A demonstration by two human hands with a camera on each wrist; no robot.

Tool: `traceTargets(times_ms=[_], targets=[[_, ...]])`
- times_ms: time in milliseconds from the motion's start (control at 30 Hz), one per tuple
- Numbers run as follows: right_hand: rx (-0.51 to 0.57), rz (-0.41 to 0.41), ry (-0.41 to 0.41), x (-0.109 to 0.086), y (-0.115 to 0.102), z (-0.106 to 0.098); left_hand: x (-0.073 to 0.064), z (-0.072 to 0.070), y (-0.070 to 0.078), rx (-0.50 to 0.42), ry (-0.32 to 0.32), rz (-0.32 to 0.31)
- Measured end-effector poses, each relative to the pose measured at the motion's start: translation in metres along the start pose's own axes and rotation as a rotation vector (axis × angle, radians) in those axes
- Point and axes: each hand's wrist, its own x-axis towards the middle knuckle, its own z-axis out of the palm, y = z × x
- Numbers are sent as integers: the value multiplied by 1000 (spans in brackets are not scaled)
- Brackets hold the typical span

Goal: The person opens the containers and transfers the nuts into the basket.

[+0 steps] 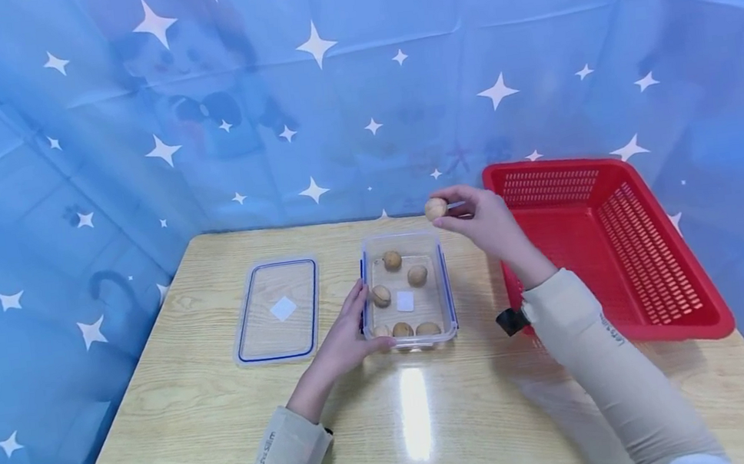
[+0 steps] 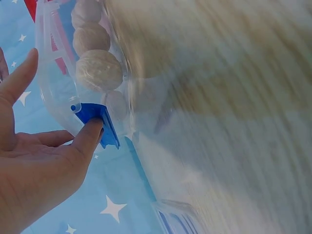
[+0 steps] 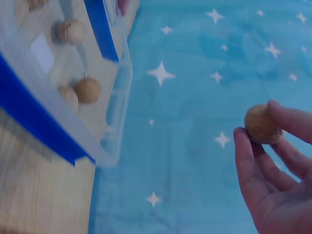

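A clear plastic food container (image 1: 443,297) with blue latches stands open on the table, several walnuts (image 1: 417,276) spread over its bottom. At its near left corner, my left hand (image 1: 346,339) holds the container, a fingertip touching the blue latch (image 2: 92,113) in the left wrist view. Above and beyond the container's far right corner, my right hand (image 1: 482,222) pinches one walnut (image 3: 262,125) between thumb and fingertips, in the air. A white square label (image 1: 404,301) shows on the container's bottom.
The container's clear lid (image 1: 277,309), with a blue seal, lies flat on the left. A red plastic basket (image 1: 676,241) stands at the right, partly behind my right forearm. A blue star-patterned curtain (image 1: 362,94) hangs behind the wooden table (image 1: 192,409).
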Motion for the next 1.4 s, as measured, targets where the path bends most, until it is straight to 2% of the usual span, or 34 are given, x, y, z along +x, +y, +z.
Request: traceTargets(times_ms=[133, 367, 500, 633, 767, 867, 967, 1233, 1400], targets=[[-6, 30, 63, 3, 7, -17, 2, 0, 0, 6, -12, -6], [-31, 72, 220, 9, 26, -42, 3, -1, 2, 1, -20, -15], [31, 110, 252, 11, 39, -57, 2, -1, 2, -6, -21, -13], [128, 144, 251, 11, 54, -72, 2, -1, 2, -8, -20, -15], [392, 162, 232, 11, 68, -82, 1, -1, 2, -13, -20, -14], [520, 173, 215, 12, 78, -87, 2, -2, 2, -14, -21, -7], [479, 202, 199, 13, 88, -90, 2, -2, 1, -8, -21, -12], [208, 350, 134, 19, 133, -88, 3, -1, 0, -7, -15, -5], [130, 403, 43, 22, 160, -84, 3, -1, -1, -6, -11, 3]])
